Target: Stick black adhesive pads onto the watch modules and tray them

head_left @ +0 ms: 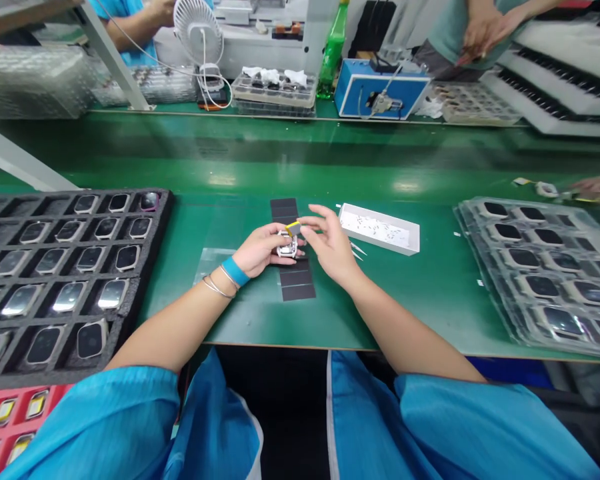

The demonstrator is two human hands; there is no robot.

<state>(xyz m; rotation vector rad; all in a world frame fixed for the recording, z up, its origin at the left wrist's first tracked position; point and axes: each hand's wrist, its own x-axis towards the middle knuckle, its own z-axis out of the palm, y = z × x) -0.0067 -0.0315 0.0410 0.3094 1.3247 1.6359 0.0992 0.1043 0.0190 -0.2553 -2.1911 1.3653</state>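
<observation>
Over the glossy green worktop, the left hand is clamped on a small silver, metal-looking frame, and the right hand pinches a flat yellow-and-grey rectangular block at its far side. Both look light and stiff, the block perhaps fragile, best held by its edges; fingers partly hide the frame.

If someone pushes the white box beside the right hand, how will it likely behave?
The white box would probably slide rather than tip, being low and long. Its thin walls suggest little weight. The small dark bits inside lie scattered, so they might shift.
</observation>
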